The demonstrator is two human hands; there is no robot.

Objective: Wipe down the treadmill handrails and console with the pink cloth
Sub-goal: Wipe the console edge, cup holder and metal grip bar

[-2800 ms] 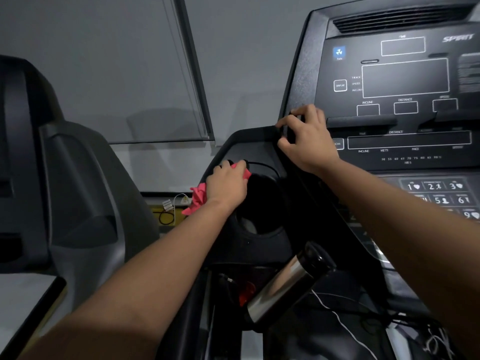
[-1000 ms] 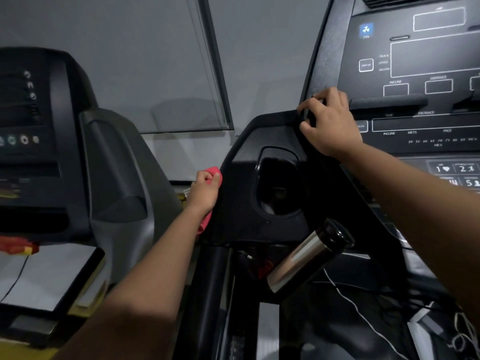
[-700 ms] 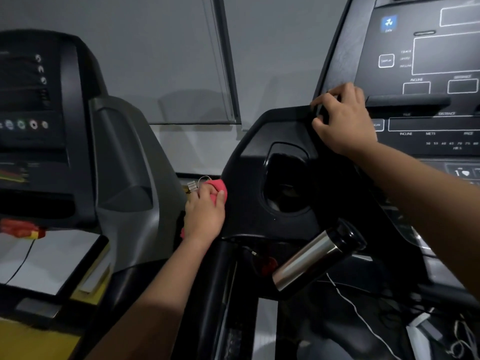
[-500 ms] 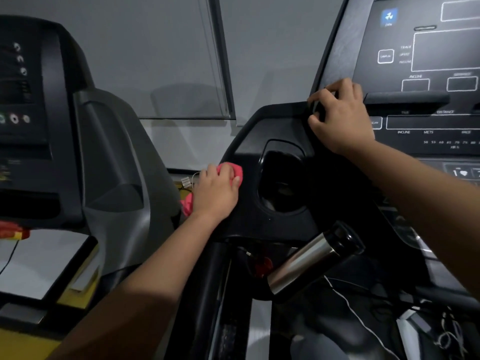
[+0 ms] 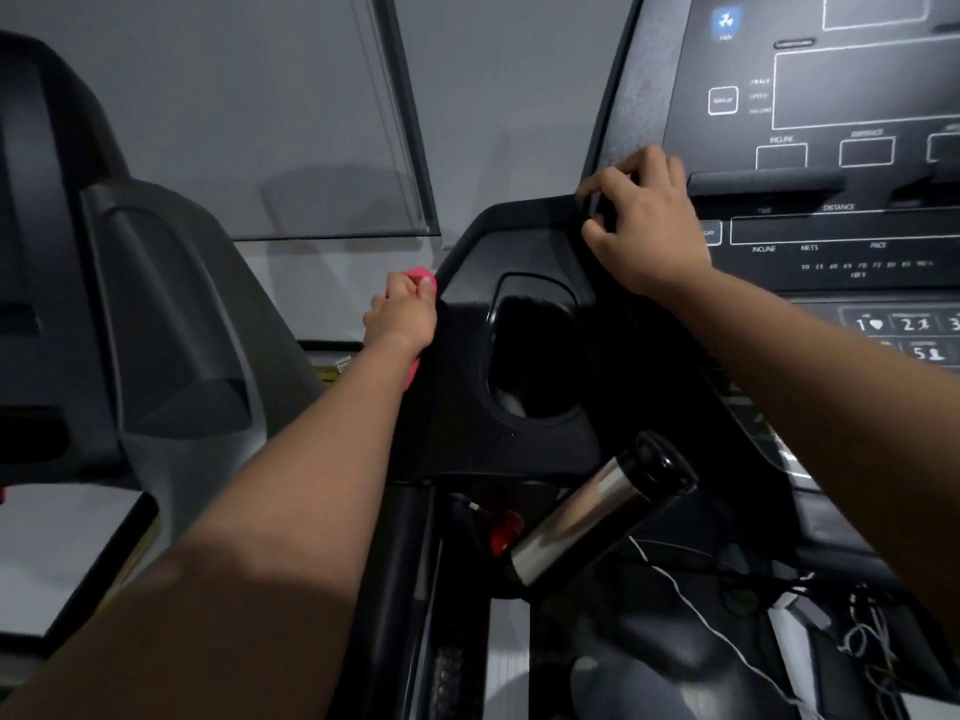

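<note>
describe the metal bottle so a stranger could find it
On the big black treadmill console at right, find the dark oval cup holder in its left wing. Just below it leans a cylindrical stainless-steel bottle with a black cap, cap end up and right. It is the only shiny silver thing among dark plastic.

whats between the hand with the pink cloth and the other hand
In the head view, the black cup holder recess lies between the left hand, holding the pink cloth, and the right hand, gripping the console edge.
</note>
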